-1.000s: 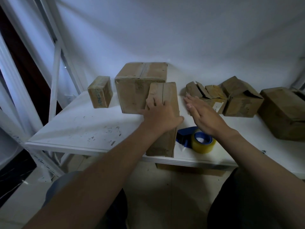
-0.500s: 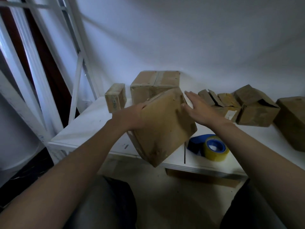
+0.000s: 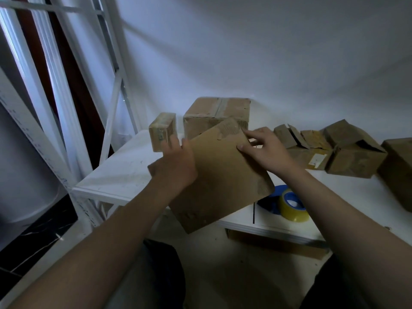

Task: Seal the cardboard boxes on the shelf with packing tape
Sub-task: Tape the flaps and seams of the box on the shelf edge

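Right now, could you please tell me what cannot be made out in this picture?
Head view:
The held box: its far faces are turned away, so any tape there is hidden.
Tape roll: its blue dispenser is partly behind the held box.
Rightmost box: cut off by the right edge.
Label on an open box: too small to read.

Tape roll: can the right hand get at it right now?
Probably, once it lets go. The tape roll lies uncovered on the shelf near the right hand, but that hand and the left hand both hold the cardboard box, whose corner hangs beside the roll.
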Tool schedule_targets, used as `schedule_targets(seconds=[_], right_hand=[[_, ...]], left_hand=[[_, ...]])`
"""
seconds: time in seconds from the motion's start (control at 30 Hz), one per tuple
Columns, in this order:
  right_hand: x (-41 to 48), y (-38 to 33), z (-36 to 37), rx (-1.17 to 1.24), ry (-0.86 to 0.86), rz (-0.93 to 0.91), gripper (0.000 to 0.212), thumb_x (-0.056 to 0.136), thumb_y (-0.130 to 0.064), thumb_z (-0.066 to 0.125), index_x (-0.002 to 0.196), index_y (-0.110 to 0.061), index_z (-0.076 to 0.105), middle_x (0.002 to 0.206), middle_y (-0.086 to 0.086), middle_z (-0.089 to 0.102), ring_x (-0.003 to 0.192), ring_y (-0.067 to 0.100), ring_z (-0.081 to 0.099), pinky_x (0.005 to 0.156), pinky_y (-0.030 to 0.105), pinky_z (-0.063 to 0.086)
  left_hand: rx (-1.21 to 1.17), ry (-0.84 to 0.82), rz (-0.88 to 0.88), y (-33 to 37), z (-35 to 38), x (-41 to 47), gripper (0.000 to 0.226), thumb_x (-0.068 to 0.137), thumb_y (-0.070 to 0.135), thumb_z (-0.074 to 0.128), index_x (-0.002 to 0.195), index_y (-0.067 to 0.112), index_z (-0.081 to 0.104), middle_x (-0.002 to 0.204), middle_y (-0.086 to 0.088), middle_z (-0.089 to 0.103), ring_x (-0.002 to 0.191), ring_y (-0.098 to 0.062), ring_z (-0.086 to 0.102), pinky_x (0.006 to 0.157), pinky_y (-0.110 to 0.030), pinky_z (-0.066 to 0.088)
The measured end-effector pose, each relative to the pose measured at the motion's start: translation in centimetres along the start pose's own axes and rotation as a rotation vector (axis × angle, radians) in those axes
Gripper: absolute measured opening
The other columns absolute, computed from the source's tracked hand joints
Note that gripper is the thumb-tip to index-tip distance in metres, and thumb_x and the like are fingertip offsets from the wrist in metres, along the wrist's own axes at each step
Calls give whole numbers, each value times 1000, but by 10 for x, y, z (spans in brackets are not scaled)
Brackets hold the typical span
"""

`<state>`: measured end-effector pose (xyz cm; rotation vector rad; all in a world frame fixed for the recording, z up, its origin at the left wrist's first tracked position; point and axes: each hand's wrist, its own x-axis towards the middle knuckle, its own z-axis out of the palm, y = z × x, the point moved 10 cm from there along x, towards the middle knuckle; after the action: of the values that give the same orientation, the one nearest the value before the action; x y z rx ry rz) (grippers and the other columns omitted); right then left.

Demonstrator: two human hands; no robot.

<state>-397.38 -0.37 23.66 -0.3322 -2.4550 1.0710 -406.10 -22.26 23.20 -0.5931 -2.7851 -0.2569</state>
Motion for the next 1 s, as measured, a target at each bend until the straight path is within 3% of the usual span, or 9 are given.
schedule_targets(seconds=[0.17,0.3,0.37,0.43,0.5,0.6,0.63,0.8,1.0], right_hand=[[-24,-14,8,330,6,-22,29,98,-39,58,125,-37,68,149,-12,48,136,8,41,116,43,33],[-36,-16,7,457,39,-49,22,92,-25,70,111,-36,74,145,-14,50,129,9,51,111,43,44],[-40,-24,4,463,59,-81,25,85,-23,78,107,-34,74,139,-21,51,125,13,55,104,45,50],[-45,-36,-3,413,91,-154,39,80,-21,84,112,-37,69,131,-26,54,118,3,56,99,40,52],[-52,-44,-11,338,135,-228,55,77,-21,85,123,-39,61,133,-21,53,119,-8,50,98,26,49],[-65,-50,-23,200,196,-314,70,78,-16,85,137,-36,53,144,-9,42,130,-8,39,100,11,42],[-67,-51,-27,158,214,-335,73,79,-13,84,140,-36,52,146,-6,39,132,-1,39,102,15,43],[-72,-32,-25,-41,182,-255,85,78,-12,84,146,-42,44,148,-5,31,130,20,45,103,39,51],[-78,-20,-11,-137,141,-262,77,80,-16,82,146,-34,48,148,-3,43,135,19,41,110,46,43]], left_hand=[[-325,-14,37,19,-12,-3,51,98,32,50,144,18,31,142,-11,39,127,-35,42,96,-46,47],[-413,14,111,30,-23,-13,64,95,63,38,142,19,36,142,-10,42,129,-30,43,98,-45,41],[-477,82,210,43,-36,-20,69,91,67,40,140,18,39,139,-7,44,124,-25,45,97,-41,43],[-554,138,323,56,-49,-26,63,92,57,54,137,15,41,132,-5,48,116,-19,48,94,-37,46],[-656,161,368,58,-59,-31,55,92,42,63,135,14,45,128,-2,50,111,-15,50,90,-29,47],[-708,186,486,61,-68,-39,51,88,26,69,135,16,51,134,1,52,118,-11,50,93,-10,38],[-692,184,536,63,-65,-42,53,87,23,71,136,15,53,136,0,52,122,-11,50,98,-9,37],[-709,45,616,68,-18,-51,62,87,16,75,144,14,52,144,-4,55,131,-17,51,104,-40,51],[-785,80,631,61,-4,-53,60,85,9,78,141,11,55,144,-5,55,133,-13,50,103,-33,50]])
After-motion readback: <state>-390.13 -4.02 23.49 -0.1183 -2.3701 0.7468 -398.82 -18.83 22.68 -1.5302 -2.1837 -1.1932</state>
